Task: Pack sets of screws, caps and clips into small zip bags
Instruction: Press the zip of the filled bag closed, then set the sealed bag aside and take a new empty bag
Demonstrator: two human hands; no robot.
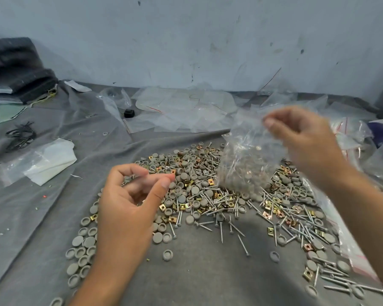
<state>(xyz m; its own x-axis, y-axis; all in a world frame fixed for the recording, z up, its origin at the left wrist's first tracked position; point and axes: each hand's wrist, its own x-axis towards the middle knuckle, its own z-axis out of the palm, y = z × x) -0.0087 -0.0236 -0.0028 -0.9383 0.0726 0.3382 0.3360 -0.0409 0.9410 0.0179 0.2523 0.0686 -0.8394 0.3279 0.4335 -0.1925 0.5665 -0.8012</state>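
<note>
A broad heap of grey round caps, brass-coloured square clips and long silver screws lies on the grey cloth. My right hand is raised over the heap's right side and pinches the top of a clear zip bag, blurred by motion, with small parts in its lower half. My left hand hovers over the heap's left edge, thumb and forefinger pinched together; whether a small part sits between them is unclear.
Empty clear bags lie heaped at the back by the wall, more red-striped ones along the right. A folded white plastic sheet and black ties lie left. Dark folded fabric is stacked far left.
</note>
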